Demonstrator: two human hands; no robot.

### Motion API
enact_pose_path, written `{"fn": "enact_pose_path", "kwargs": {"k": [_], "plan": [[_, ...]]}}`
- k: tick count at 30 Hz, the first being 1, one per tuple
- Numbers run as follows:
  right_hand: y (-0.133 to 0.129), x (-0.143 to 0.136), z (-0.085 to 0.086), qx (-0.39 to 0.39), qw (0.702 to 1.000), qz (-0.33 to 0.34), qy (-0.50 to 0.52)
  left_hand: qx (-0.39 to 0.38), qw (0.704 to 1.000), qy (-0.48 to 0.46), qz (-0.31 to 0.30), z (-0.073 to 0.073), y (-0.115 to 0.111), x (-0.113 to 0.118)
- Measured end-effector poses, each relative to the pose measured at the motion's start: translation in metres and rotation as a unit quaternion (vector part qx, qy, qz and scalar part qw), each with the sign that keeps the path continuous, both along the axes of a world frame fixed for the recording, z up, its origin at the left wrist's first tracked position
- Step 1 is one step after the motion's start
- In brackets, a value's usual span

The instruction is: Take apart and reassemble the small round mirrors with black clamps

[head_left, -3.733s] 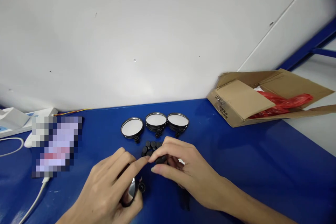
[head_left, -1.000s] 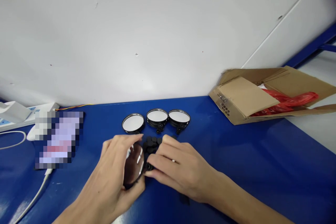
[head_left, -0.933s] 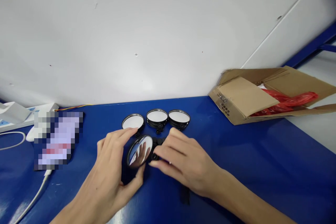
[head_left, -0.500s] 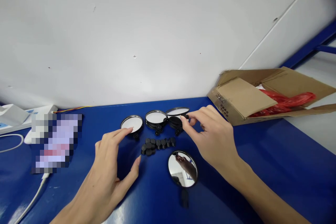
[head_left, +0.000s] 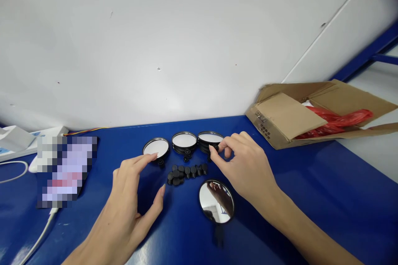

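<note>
Three groups of round black-rimmed mirrors stand in a row near the wall. My right hand [head_left: 241,157] pinches the near edge of the top mirror [head_left: 210,136] on the right stack, which lies nearly level. The middle stack [head_left: 184,140] has small black joints at its near side. My left hand [head_left: 130,190] is open, thumb and fingers apart, its index fingertip at the rim of the left mirror [head_left: 155,147]. Several small black knobs [head_left: 182,172] lie together between my hands. Closer to me is a single mirror [head_left: 216,201], face up, with a dark stem below it.
At the right stands an open cardboard box [head_left: 292,116] holding red plastic [head_left: 338,118]. A blurred-out phone [head_left: 70,169] with a white cable [head_left: 42,232] lies at the left, near a white power strip [head_left: 46,134]. The white wall [head_left: 155,41] bounds the blue table [head_left: 174,232] behind.
The mirror in my right hand has come down from a tilt onto the right stack. My right hand has moved slightly left and down; my left hand has hardly moved.
</note>
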State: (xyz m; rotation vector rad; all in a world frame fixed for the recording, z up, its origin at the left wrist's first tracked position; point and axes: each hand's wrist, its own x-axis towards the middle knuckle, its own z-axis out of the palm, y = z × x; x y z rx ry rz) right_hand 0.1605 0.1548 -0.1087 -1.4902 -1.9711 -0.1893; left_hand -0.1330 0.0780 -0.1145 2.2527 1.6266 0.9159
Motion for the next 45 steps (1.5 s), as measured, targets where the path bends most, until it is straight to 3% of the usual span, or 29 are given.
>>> {"fn": "enact_pose_path", "kwargs": {"k": [10,12,15,19,26,29,33,37,40,45], "plan": [[-0.012,-0.006,0.02,-0.047,0.997,-0.061,-0.003,-0.006,1.0,-0.007,-0.005,-0.001,0.0,0.0],[-0.018,-0.004,0.026,-0.107,0.99,-0.08,-0.052,0.0,1.0,-0.006,-0.005,-0.001,-0.001,0.0],[-0.028,-0.001,0.036,-0.228,0.954,-0.103,-0.163,-0.007,1.0,-0.004,0.003,0.0,-0.002,0.001],[-0.04,-0.004,0.042,-0.329,0.914,-0.077,-0.225,-0.015,1.0,-0.006,-0.001,0.0,-0.002,0.001],[-0.064,-0.027,0.03,-0.398,0.891,-0.015,-0.217,0.015,1.0,0.008,-0.023,-0.001,0.0,0.0],[-0.073,-0.035,0.026,-0.398,0.896,0.032,-0.195,0.019,0.999,0.007,-0.03,0.0,-0.001,0.0],[-0.075,-0.039,0.026,-0.378,0.911,0.141,-0.087,-0.022,0.998,-0.011,-0.066,0.003,-0.003,0.001],[-0.069,-0.04,0.021,-0.257,0.926,0.27,-0.058,-0.063,0.99,-0.041,-0.123,0.002,-0.004,0.002],[-0.065,-0.04,0.014,-0.198,0.933,0.294,-0.059,-0.085,0.983,-0.094,-0.131,-0.001,-0.007,0.003],[-0.063,-0.042,0.005,-0.155,0.935,0.316,-0.043,-0.187,0.954,-0.221,-0.081,0.008,-0.01,0.006]]}}
